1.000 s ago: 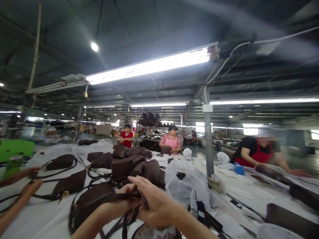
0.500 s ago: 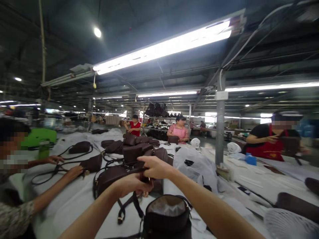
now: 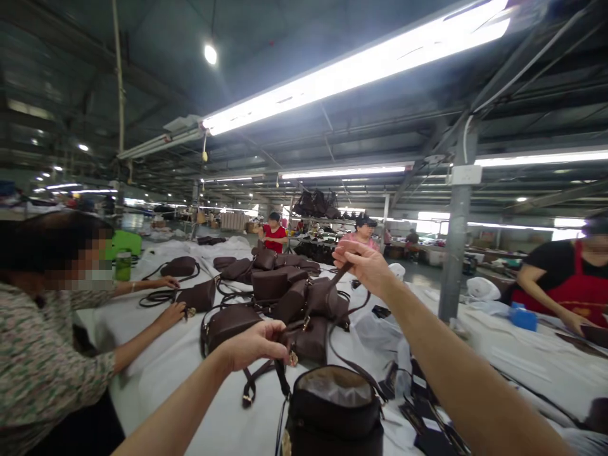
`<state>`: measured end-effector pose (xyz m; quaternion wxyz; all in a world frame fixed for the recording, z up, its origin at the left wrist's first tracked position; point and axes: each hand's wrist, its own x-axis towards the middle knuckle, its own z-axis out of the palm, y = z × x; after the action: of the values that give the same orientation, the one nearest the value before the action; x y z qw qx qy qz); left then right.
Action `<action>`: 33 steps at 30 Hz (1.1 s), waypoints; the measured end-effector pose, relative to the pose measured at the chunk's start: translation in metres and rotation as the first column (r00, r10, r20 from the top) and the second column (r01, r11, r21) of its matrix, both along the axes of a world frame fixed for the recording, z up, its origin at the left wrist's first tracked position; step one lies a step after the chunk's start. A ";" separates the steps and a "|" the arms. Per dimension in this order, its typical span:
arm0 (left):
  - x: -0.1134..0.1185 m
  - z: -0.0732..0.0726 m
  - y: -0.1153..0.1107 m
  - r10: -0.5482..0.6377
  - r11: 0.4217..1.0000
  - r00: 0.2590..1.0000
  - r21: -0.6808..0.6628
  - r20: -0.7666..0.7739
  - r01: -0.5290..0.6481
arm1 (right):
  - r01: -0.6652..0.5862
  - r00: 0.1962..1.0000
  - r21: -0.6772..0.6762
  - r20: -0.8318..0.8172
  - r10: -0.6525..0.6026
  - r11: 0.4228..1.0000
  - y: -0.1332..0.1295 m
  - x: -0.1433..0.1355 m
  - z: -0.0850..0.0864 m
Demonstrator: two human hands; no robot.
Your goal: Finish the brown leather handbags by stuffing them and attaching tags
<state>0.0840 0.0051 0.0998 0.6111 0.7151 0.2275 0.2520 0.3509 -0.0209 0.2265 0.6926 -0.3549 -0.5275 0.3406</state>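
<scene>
In front of me an open dark brown handbag (image 3: 335, 411) stands upright, with pale lining showing in its mouth. My right hand (image 3: 365, 265) is raised and pinches a dark brown strap (image 3: 338, 277), which hangs from the fingers toward the bags below. My left hand (image 3: 259, 347) is lower, left of the open bag, its thumb and fingers closed on a dark strap end (image 3: 282, 379) that drops to the bag's left side. A small gold-coloured charm (image 3: 292, 360) shows beside the left fingertips. The fingers partly hide what the left hand grips.
Several finished-looking brown bags (image 3: 270, 285) are heaped on the white-covered table (image 3: 166, 361). At left a co-worker's hand (image 3: 171, 311) touches another bag (image 3: 197, 296). Black pieces and clear plastic lie to the right, near a grey post (image 3: 456, 221). Another worker in a red apron (image 3: 577, 288) stands far right.
My hands, close together before, are now apart: the right has risen to the right with the strap, the left stays low. My view has turned slightly left.
</scene>
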 end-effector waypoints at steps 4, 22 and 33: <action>0.009 -0.006 0.003 0.345 0.904 0.931 0.308 -0.116 -0.297 | 0.183 0.858 0.126 0.463 -0.221 0.975 -0.018 0.022 0.018; 0.002 0.030 -0.005 -0.063 0.980 0.997 0.184 -0.052 0.071 | 0.335 0.858 -0.361 0.499 -0.123 0.870 -0.167 0.095 -0.013; 0.025 0.047 -0.026 -0.009 0.955 1.000 0.296 -0.004 0.009 | 0.264 0.601 -0.208 0.799 0.008 0.942 -0.125 0.021 -0.080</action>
<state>0.1090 -0.0212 0.1464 0.4980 0.7998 0.1846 0.2797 0.3717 -0.1461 0.1462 0.3480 -0.6081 -0.6917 0.1751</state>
